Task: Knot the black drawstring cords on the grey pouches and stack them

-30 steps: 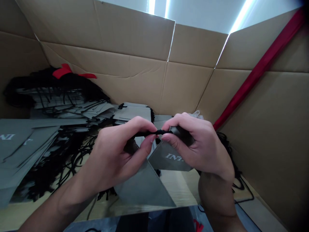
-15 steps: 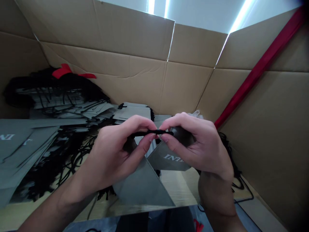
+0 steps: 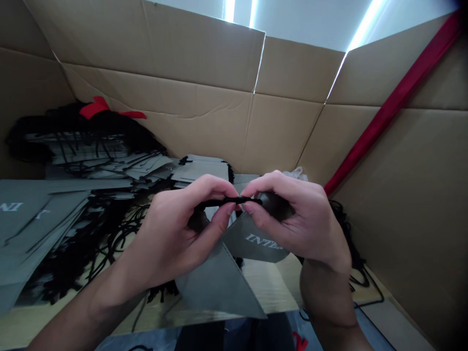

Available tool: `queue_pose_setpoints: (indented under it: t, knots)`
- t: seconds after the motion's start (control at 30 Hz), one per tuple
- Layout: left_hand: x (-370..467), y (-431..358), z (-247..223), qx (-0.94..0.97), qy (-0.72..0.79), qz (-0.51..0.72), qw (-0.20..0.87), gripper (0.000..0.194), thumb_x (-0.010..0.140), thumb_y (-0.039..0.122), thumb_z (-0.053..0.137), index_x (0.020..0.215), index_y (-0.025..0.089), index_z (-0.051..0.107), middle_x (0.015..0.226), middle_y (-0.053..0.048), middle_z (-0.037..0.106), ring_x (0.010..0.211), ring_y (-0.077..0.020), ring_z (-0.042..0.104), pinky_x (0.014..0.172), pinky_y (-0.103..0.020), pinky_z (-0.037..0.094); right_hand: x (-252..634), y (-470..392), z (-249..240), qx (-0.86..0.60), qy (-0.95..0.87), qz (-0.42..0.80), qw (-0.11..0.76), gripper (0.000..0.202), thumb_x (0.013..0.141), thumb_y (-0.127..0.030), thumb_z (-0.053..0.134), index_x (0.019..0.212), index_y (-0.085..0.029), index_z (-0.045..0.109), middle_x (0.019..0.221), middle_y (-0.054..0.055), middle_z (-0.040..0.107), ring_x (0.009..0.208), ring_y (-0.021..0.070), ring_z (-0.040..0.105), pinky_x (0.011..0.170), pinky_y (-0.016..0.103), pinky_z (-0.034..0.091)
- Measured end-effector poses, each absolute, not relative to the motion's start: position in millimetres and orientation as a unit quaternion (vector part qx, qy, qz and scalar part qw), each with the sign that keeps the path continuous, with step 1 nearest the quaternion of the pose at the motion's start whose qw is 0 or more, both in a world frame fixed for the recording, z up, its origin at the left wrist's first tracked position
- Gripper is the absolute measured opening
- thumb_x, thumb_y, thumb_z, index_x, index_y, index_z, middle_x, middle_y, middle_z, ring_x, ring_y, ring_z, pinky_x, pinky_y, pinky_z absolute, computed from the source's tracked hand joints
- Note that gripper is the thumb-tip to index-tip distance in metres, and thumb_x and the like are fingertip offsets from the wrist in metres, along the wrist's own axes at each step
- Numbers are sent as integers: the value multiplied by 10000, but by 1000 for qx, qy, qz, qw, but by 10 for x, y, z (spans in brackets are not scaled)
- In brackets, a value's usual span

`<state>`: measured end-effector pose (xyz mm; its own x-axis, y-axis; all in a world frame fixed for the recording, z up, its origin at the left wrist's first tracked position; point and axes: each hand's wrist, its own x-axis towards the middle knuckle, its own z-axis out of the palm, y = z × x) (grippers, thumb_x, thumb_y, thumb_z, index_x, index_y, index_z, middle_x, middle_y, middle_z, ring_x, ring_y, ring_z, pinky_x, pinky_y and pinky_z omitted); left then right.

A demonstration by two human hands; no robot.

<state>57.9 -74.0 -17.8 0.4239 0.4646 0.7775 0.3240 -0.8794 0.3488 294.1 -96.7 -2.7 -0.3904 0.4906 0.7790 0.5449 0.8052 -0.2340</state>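
Left hand (image 3: 183, 224), right hand (image 3: 296, 219) pinch cord (image 3: 239, 200) — grey piece (image 3: 252, 226): "INTE" (rest unclear).

Dim overall, with glaring white streaks of light up top, dark corners and slightly soft detail.

I've brought the right hand's (image 3: 298, 219) fingertips closer to the left hand's (image 3: 175, 226). The lettered flap (image 3: 241, 239) has turned, showing its print more clearly, and the plain flap's (image 3: 219, 282) tip dips lower at the surface's (image 3: 268, 278) front edge.
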Motion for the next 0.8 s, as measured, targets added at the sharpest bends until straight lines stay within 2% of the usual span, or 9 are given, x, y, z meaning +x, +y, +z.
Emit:
queue_pose_setpoints:
  t: [0.13, 0.27, 0.37, 0.43, 0.53, 0.63, 0.7, 0.77, 0.8]
  knots:
    - [572, -714, -196, 834, 237, 491, 90, 117, 1109, 227, 715, 1210, 266, 670, 967, 83, 854, 809, -74, 813, 730, -152, 587, 2968, -967, -27, -319, -834, -31, 450, 22, 1099, -222, 751, 1087, -216, 734, 1015, -11, 802, 863, 125, 695, 786, 275, 527]
    - [582, -695, -211, 819, 255, 504, 99, 175, 1109, 254, 734, 1204, 290, 592, 909, 100, 876, 770, -110, 826, 675, -201, 576, 3019, -978, -5, -328, -822, -28, 465, 91, 1149, -219, 670, 1073, -214, 719, 1006, 6, 755, 880, 135, 679, 780, 278, 525]
    - [584, -680, -219, 814, 259, 508, 110, 179, 1109, 266, 733, 1189, 302, 577, 884, 106, 873, 780, -122, 842, 592, -217, 531, 3035, -999, 9, -338, -811, -17, 477, 42, 1093, -238, 766, 1093, -214, 732, 997, -3, 747, 867, 132, 665, 765, 273, 510]
    - [586, -664, -230, 811, 255, 514, 117, 192, 1108, 297, 747, 1201, 304, 580, 854, 108, 856, 756, -124, 837, 566, -232, 510, 3009, -1004, 2, -338, -813, 12, 474, 192, 991, -288, 904, 1063, -208, 746, 955, -23, 745, 812, 116, 650, 732, 260, 496]
    - [610, -635, -258, 800, 244, 536, 116, 192, 1110, 264, 736, 1220, 296, 582, 887, 96, 844, 802, -125, 840, 670, -238, 562, 2909, -982, -40, -332, -838, 55, 430, 294, 887, -333, 993, 977, -192, 751, 890, -40, 759, 741, 97, 634, 701, 244, 481]
    - [642, -612, -276, 777, 244, 566, 129, 181, 1110, 236, 723, 1226, 282, 592, 956, 67, 829, 895, -135, 842, 767, -255, 592, 2814, -945, -88, -317, -869, 61, 376, 173, 946, -233, 901, 917, -185, 737, 838, -41, 768, 725, 96, 644, 737, 236, 491]
    - [636, -594, -268, 773, 236, 564, 167, 217, 1101, 279, 752, 1257, 276, 599, 1019, 39, 823, 970, -155, 843, 815, -265, 611, 2806, -932, -94, -315, -876, 47, 364, 106, 983, -146, 802, 912, -181, 732, 838, -32, 768, 742, 104, 651, 756, 240, 496]
    - [591, -565, -238, 784, 218, 539, 219, 297, 1094, 345, 762, 1328, 269, 596, 1089, -1, 823, 1049, -182, 835, 865, -272, 635, 2859, -928, -71, -330, -866, 29, 373, 108, 1008, -140, 755, 916, -182, 721, 840, -24, 758, 743, 109, 643, 729, 243, 485]
    - [555, -545, -216, 792, 216, 518, 239, 352, 1091, 369, 758, 1381, 263, 589, 1089, -16, 820, 1037, -189, 827, 839, -268, 642, 2903, -925, -52, -343, -858, 21, 381, 114, 1027, -167, 750, 920, -186, 715, 839, -23, 751, 735, 110, 635, 706, 245, 477]
